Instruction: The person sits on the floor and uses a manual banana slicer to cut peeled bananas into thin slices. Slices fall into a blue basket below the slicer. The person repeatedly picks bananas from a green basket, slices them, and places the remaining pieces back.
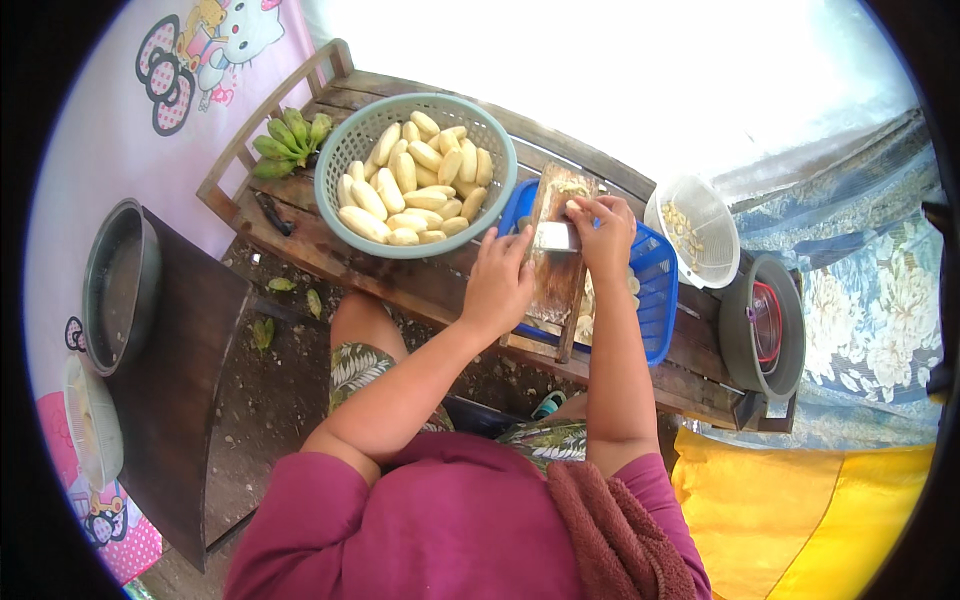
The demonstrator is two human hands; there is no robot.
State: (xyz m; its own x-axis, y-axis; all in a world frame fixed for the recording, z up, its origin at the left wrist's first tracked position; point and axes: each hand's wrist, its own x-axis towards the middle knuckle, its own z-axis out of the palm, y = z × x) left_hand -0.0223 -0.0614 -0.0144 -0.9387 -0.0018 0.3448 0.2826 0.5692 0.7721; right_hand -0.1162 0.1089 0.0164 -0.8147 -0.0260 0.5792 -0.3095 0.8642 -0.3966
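A wooden slicer board (pixel 553 290) with a pale, shiny blade plate (pixel 552 236) leans across a blue plastic basket (pixel 655 300). My left hand (pixel 500 283) is at the board's left edge, its fingers against the wood, steadying it. Above the blade, my right hand (pixel 607 238) pinches a small pale piece of peeled banana (pixel 573 205), mostly covered by the fingers. Pale banana slices (pixel 588 300) lie in the basket, partly hidden by the board and my right forearm. To the left, a grey-green colander (pixel 332 215) holds many peeled bananas (pixel 405 172).
Everything stands on a slatted wooden bench (pixel 300 240). Green unpeeled bananas (pixel 290 140) lie at its left end. On the right are a white strainer (pixel 728 225) with slices and a grey basin (pixel 735 335) holding a red-rimmed sieve (pixel 768 325). Another basin (pixel 125 290) sits far left.
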